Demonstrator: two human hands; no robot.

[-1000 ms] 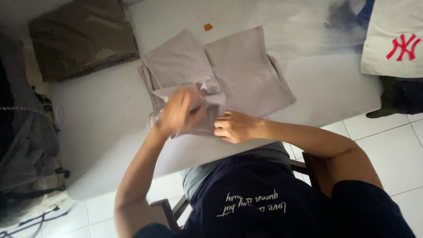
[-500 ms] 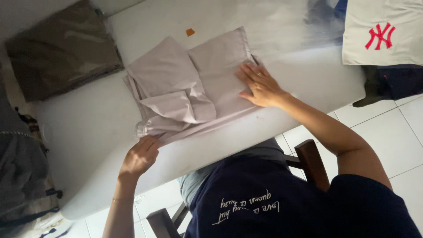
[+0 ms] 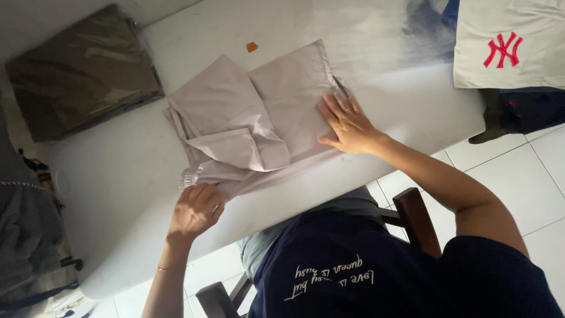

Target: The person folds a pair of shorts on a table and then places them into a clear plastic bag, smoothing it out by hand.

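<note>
A pale beige garment (image 3: 276, 112) lies partly folded on the white table (image 3: 118, 176), with a flap folded over its middle and a gathered elastic edge at its near left corner. My right hand (image 3: 348, 125) rests flat on the garment's right part, palm down with fingers spread and a ring on one finger. My left hand (image 3: 197, 209) is curled at the garment's near left corner, pinching the fabric edge by the elastic band.
A dark olive folded garment in clear plastic (image 3: 82, 70) lies at the table's far left. A white garment with a red emblem (image 3: 506, 47) sits at the far right, and a small orange scrap (image 3: 252, 46) lies beyond the beige garment. A wooden chair (image 3: 415, 221) stands on the tiled floor (image 3: 506, 171).
Both hands were together at the garment's near edge. My right hand has moved to its right part and lies flat; my left hand has dropped to the near left corner.
</note>
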